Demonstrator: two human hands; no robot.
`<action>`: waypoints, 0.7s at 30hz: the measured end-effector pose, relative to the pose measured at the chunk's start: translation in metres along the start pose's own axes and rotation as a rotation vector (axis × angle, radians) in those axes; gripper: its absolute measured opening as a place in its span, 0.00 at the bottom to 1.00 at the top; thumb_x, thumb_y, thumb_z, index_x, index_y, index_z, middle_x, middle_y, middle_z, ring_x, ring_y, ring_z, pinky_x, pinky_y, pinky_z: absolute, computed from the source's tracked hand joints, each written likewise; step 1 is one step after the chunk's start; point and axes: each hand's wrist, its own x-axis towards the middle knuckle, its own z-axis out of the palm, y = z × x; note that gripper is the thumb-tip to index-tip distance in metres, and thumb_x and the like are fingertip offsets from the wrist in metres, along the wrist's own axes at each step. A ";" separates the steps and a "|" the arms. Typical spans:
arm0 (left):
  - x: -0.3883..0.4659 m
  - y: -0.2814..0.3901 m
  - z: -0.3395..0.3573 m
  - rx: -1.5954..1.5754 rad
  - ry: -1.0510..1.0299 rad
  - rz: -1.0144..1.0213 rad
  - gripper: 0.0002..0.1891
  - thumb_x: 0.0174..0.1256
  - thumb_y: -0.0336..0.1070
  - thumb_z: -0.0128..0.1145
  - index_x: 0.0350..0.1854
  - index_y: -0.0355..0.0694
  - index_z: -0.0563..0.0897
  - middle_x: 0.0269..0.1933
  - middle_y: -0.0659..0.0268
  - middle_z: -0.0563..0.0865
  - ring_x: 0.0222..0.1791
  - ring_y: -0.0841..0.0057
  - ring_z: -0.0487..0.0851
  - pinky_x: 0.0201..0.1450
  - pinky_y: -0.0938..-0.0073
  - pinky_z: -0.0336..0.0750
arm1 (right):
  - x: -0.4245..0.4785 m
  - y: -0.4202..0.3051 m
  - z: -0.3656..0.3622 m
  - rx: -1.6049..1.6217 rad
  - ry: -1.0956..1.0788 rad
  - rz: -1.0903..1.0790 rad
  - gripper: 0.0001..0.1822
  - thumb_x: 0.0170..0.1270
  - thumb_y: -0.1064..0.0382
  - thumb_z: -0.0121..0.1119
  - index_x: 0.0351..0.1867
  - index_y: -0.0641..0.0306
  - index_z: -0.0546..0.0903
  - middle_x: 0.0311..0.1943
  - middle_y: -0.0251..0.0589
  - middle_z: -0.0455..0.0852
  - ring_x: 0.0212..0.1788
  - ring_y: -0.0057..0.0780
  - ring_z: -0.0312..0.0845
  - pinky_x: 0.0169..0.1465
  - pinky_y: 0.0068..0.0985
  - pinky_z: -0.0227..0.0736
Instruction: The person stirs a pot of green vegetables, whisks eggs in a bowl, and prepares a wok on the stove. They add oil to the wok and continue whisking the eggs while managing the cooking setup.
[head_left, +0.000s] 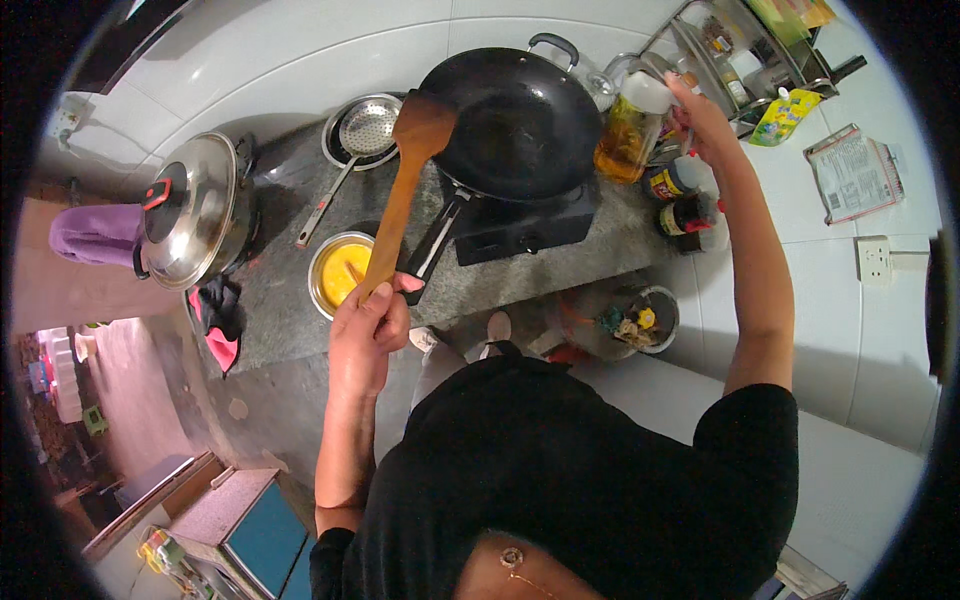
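My left hand (369, 326) grips the lower handle of a wooden spatula (405, 180), its flat blade raised over the left rim of a black wok (517, 127). The wok rests on a black portable stove (525, 229), its inside dark and glossy. My right hand (697, 116) is at the lidded oil jug (626, 142), thumb by the white lid and fingers curled at the handle side, partly hidden. The jug holds amber liquid and is right of the wok. Below my left hand's spatula, a metal bowl (315, 274) holds yellow beaten egg (341, 270) with a utensil in it.
A perforated skimmer (367, 127) lies across a metal bowl (330, 142). A lidded steel pot (195, 210) stands left on the stone counter (300, 337). Sauce bottles (675, 214) crowd the right end under a wall rack (720, 64). A bin (664, 319) stands below the counter edge.
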 end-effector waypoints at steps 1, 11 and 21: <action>0.000 -0.002 0.003 0.002 0.012 0.001 0.17 0.76 0.41 0.45 0.49 0.29 0.78 0.18 0.79 0.60 0.16 0.89 0.53 0.21 0.81 0.47 | -0.009 0.008 -0.004 0.094 0.031 -0.010 0.25 0.61 0.35 0.64 0.22 0.51 0.72 0.16 0.26 0.65 0.21 0.20 0.64 0.26 0.22 0.57; -0.001 -0.022 0.040 -0.087 0.022 -0.009 0.16 0.78 0.40 0.42 0.47 0.30 0.77 0.17 0.78 0.60 0.15 0.87 0.53 0.20 0.80 0.49 | -0.031 0.224 -0.057 0.241 0.425 -0.054 0.26 0.66 0.38 0.61 0.22 0.57 0.73 0.18 0.27 0.69 0.23 0.20 0.64 0.30 0.22 0.58; 0.007 -0.041 0.073 -0.135 0.019 -0.001 0.16 0.78 0.44 0.43 0.48 0.35 0.76 0.17 0.79 0.57 0.14 0.87 0.53 0.20 0.80 0.49 | -0.020 0.335 -0.051 0.258 0.573 -0.167 0.26 0.72 0.41 0.55 0.24 0.63 0.76 0.22 0.27 0.72 0.27 0.17 0.64 0.34 0.22 0.59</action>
